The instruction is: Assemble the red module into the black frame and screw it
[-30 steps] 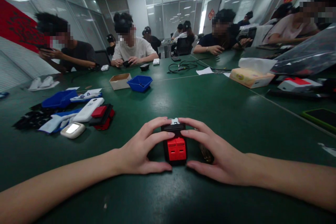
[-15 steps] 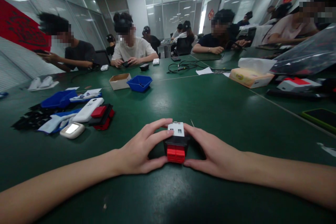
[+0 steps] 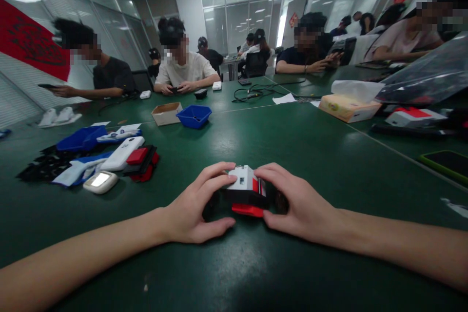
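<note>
A boxy device (image 3: 241,183) with a white top, a black middle band and a red base sits between my two hands, low over the green table. Its kind I cannot make out. The fingertips of my left hand (image 3: 199,204) press on the top left of its white part, while the left thumb stands apart from the red base. On the other side, my right hand (image 3: 294,202) grips the device, index finger at the upper right edge and thumb by the red base's right end. A small square cutout shows in the white top.
Left lie a similar red and black device (image 3: 142,163), a white phone-like item (image 3: 124,152), a small white gadget with a lit screen (image 3: 101,182) and gloves (image 3: 78,170). Farther off stand a blue bin (image 3: 194,117), a cardboard box (image 3: 166,114) and a tissue pack (image 3: 349,105). Several people sit around.
The device has turned between my hands, so its right side with a red patch shows now. My left thumb has come away from the red base.
</note>
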A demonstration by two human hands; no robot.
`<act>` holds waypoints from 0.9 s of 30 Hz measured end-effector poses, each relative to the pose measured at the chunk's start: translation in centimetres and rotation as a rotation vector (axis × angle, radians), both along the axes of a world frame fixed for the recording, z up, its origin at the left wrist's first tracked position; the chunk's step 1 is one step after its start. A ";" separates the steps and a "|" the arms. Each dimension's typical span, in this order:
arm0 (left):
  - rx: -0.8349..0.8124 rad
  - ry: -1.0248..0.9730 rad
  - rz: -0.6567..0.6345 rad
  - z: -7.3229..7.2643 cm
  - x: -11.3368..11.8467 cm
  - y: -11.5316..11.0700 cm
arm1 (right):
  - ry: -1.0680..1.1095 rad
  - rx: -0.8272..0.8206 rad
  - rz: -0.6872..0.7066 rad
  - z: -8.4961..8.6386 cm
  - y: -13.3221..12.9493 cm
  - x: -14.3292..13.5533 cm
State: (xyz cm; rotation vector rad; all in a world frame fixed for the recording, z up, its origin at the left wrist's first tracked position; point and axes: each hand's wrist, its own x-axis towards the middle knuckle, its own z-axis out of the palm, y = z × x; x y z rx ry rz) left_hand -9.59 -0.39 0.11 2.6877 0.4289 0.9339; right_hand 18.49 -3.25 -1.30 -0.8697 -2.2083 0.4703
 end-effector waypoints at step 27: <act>-0.288 0.549 0.074 3.8 -1.5 3.4 | -0.144 0.353 0.249 0.5 -0.8 0.8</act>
